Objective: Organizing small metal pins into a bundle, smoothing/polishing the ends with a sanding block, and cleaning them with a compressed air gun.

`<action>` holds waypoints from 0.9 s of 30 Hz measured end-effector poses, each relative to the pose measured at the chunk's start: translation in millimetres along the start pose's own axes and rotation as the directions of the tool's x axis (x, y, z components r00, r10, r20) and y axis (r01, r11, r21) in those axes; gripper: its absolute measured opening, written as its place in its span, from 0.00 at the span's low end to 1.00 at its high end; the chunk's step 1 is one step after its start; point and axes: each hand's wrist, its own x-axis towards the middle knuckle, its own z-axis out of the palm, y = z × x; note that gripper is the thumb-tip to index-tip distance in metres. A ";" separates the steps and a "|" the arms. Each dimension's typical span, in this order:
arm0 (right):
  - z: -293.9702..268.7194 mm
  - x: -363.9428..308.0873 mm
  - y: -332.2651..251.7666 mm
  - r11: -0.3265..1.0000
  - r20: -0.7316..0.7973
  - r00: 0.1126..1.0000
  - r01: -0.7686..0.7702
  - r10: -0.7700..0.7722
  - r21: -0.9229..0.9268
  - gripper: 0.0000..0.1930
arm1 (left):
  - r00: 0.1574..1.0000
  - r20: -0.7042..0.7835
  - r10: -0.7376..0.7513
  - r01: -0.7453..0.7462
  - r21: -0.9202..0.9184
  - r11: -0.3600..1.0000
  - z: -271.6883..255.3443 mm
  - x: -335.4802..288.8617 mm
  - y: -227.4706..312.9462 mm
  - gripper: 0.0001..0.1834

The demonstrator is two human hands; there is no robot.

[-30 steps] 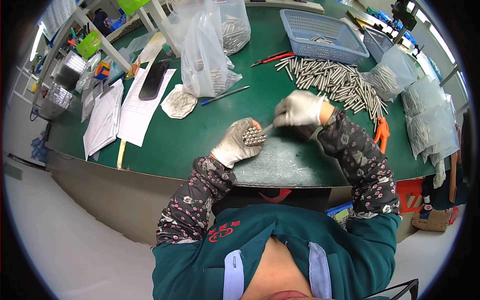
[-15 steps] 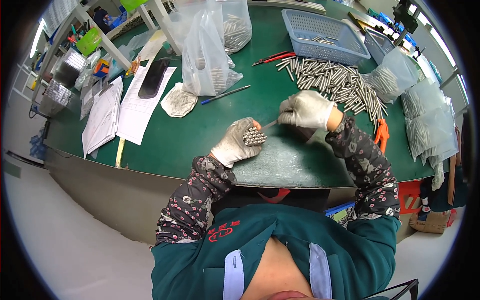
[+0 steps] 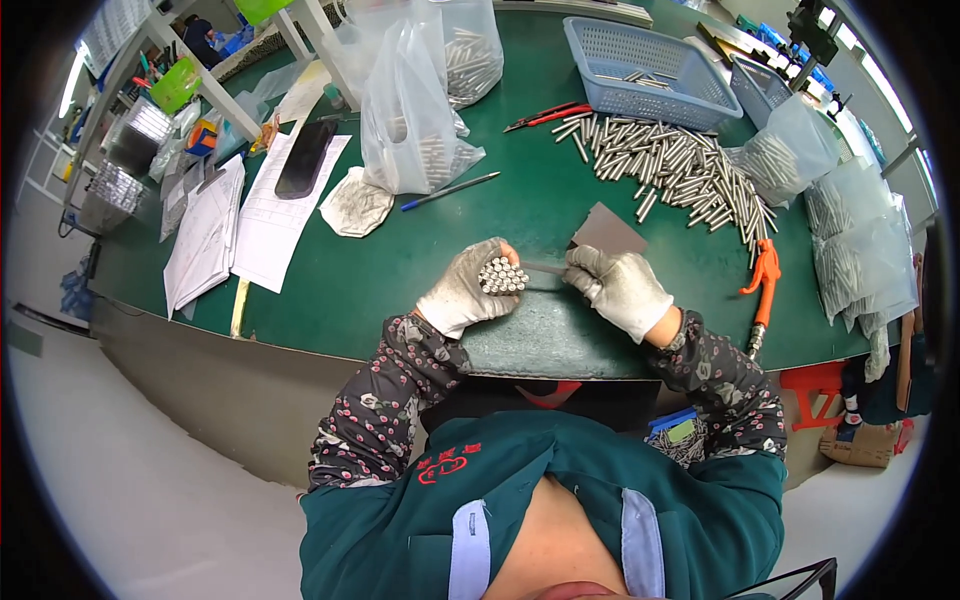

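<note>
My left hand point(image 3: 464, 290), in a whitish work glove, is closed round a bundle of short metal pins point(image 3: 502, 276), their round ends facing up toward me. To the right, my gloved right hand point(image 3: 622, 290) pinches a thin grey strip point(image 3: 545, 268) that reaches across to the bundle. Whether the strip touches the pins I cannot tell. Just beyond the right hand lies a flat brown-grey sheet point(image 3: 608, 230), partly hidden by that hand. A large heap of loose metal pins point(image 3: 680, 165) spreads over the green table point(image 3: 500, 225) farther back.
A blue perforated basket point(image 3: 650, 90) stands behind the heap. Bags of pins point(image 3: 860, 240) line the right side, near an orange air gun point(image 3: 766, 275). At left are plastic bags point(image 3: 410, 130), a pen point(image 3: 450, 191), a folded cloth point(image 3: 357, 202), papers point(image 3: 265, 235) and a phone point(image 3: 306, 160).
My right hand has come down toward the table's front edge, uncovering the brown-grey sheet and more of the air gun. My left hand stays nearly in place with the bundle slightly turned.
</note>
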 end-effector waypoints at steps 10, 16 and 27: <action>7.2 2.0 2.2 0.993 0.061 0.992 0.114 -0.112 -0.022 0.08 | 1.000 0.020 -0.002 0.001 0.071 0.998 -2.3 -1.9 3.4 0.23; 11.3 11.9 -7.6 0.968 0.038 0.971 0.239 -0.237 -0.078 0.06 | 0.998 0.060 0.000 -0.004 0.065 0.998 -5.1 -2.3 6.0 0.24; -1.9 -2.5 3.7 0.992 0.001 0.994 0.113 -0.113 -0.055 0.08 | 0.998 0.061 -0.027 0.028 -0.010 1.000 -3.4 -2.1 8.1 0.22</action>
